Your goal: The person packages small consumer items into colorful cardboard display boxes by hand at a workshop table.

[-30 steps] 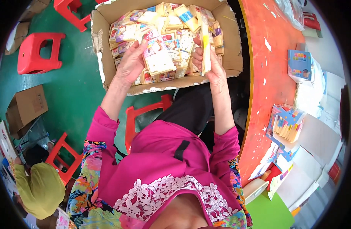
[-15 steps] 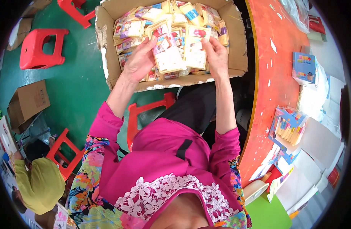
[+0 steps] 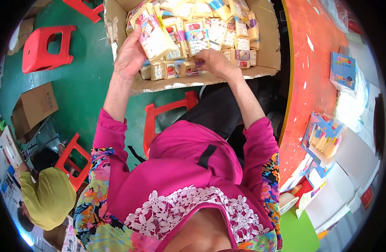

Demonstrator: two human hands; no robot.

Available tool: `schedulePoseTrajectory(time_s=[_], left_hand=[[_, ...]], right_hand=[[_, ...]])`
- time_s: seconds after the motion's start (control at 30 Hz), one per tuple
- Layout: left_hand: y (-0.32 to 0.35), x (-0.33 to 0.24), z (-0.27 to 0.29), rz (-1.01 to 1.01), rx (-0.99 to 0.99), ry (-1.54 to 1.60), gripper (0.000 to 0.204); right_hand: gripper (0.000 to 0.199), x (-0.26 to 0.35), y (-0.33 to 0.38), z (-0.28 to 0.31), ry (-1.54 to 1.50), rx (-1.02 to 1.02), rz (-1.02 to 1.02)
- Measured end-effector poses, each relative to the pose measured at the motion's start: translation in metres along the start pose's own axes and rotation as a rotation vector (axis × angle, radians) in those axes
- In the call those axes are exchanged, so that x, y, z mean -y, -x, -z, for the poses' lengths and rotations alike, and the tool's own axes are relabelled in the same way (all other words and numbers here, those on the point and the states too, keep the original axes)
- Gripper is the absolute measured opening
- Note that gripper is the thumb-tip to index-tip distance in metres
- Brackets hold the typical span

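An open cardboard box [image 3: 266,46] in front of me is heaped with small flat packets, cream-edged with white pieces and colourful fruit prints. My left hand [image 3: 131,54] grips one such packet [image 3: 153,38], tilted, over the box's left side; whether more lie stacked behind it I cannot tell. Down at the near side of the heap, my right hand [image 3: 218,64] has its fingers bent and closed on the edge of another packet [image 3: 190,68], its fingertips partly hidden. A further packet [image 3: 196,37] with a strawberry print lies face up between both hands.
Right of the box runs a red tabletop [image 3: 308,84] bearing a blue box [image 3: 344,71] and a clear-fronted box of coloured sticks [image 3: 325,138]. Red stools [image 3: 46,48] stand on the green floor at left, near a carton [image 3: 35,109]. A person in a yellow-green top [image 3: 50,197] sits lower left.
My left hand has moved left with its packet. My right hand has let go of the packet it held upright and dropped nearer, to the heap's near edge.
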State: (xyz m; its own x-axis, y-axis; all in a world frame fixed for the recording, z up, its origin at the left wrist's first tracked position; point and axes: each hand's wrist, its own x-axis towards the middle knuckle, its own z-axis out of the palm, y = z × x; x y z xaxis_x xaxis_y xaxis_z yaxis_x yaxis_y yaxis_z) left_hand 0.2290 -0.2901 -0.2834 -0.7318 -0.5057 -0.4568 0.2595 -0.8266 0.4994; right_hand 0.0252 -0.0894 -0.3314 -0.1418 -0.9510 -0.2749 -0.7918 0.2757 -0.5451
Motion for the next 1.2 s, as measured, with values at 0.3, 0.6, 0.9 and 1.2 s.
schedulePoseTrajectory(time_s=[0.3, 0.6, 0.9, 1.2], left_hand=[[0.009, 0.025, -0.017, -0.042, 0.018, -0.035, 0.045], [0.007, 0.068, -0.06, 0.022, 0.125, -0.092, 0.052], [0.005, 0.06, -0.055, 0.088, 0.111, -0.038, 0.046], [0.001, 0.074, -0.055, 0.066, 0.133, -0.126, 0.043]], right_hand=[[0.032, 0.001, 0.039, 0.07, -1.07, -0.189, -0.275], [0.042, 0.008, 0.063, 0.065, -1.85, -0.293, -0.01], [0.024, 0.02, 0.058, 0.073, -1.387, -0.599, -0.257], [0.029, 0.047, 0.051, 0.08, -1.231, -0.766, -0.354]])
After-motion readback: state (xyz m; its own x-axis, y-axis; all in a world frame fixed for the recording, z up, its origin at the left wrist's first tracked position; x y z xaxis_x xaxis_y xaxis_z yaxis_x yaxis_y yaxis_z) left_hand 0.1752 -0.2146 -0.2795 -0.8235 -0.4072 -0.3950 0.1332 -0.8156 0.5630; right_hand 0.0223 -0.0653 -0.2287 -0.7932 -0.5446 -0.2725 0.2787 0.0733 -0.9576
